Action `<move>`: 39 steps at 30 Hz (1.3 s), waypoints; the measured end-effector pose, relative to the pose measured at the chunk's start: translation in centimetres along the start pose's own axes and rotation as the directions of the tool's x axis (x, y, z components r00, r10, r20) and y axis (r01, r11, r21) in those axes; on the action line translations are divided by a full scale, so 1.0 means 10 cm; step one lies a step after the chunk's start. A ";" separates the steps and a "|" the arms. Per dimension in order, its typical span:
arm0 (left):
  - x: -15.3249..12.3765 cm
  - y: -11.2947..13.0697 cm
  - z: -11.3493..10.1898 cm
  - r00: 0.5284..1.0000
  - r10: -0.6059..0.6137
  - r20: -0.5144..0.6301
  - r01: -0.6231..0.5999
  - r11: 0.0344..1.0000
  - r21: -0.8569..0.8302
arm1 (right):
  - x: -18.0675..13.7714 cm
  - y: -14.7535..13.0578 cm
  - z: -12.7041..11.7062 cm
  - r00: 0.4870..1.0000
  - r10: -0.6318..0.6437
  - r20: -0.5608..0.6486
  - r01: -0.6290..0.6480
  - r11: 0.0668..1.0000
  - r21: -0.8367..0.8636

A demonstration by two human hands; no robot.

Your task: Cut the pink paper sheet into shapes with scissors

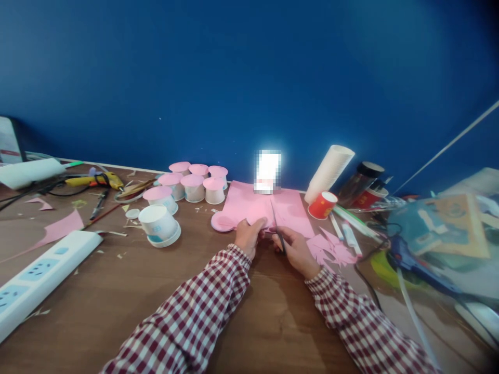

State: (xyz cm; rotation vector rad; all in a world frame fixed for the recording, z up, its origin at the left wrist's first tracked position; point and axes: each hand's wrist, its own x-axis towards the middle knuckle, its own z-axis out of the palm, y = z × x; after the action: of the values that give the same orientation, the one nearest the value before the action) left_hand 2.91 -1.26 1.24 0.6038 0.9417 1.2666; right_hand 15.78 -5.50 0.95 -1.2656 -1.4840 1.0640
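Observation:
My right hand (pixel 297 250) is closed around the dark handles of a pair of scissors (pixel 277 228), its blades pointing away from me. My left hand (pixel 248 237) pinches a piece of pink paper (pixel 259 212) just left of the blades; the paper's outline blends into the pink sheets (pixel 297 210) lying behind it. Left of that hand lies a small stack of round pink paper discs (pixel 222 222). Pink offcuts (pixel 331 248) are scattered to the right of my right hand.
Several paper cups topped with pink discs (pixel 193 180) stand back left, near an uncovered cup (pixel 159 223). A white power strip (pixel 47 278) and yellow glue gun (pixel 95 181) lie left. Rightward are a red cup (pixel 323 204), leaning cup stack (pixel 329 173) and blue glue gun (pixel 423 270).

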 end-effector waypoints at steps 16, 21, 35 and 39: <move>0.00 0.00 0.00 1.000 0.004 0.010 -0.004 1.000 0.003 | -0.01 0.04 -0.01 1.000 -0.016 0.005 0.016 1.000 0.000; 0.00 -0.01 -0.01 1.000 0.007 0.014 -0.007 1.000 -0.003 | -0.01 0.06 -0.01 1.000 -0.027 0.001 0.027 1.000 0.003; -0.01 0.01 0.01 1.000 0.001 -0.017 -0.001 1.000 -0.005 | -0.01 0.03 -0.01 1.000 -0.021 -0.003 0.021 1.000 -0.022; 0.00 0.00 0.01 1.000 0.009 -0.019 -0.010 1.000 -0.027 | -0.02 0.03 0.00 1.000 -0.020 -0.004 0.020 0.999 -0.042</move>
State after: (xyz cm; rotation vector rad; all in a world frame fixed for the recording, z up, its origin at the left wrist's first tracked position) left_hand 2.99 -1.26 1.34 0.5769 0.9369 1.2937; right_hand 15.89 -5.63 0.63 -1.2788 -1.5192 1.0210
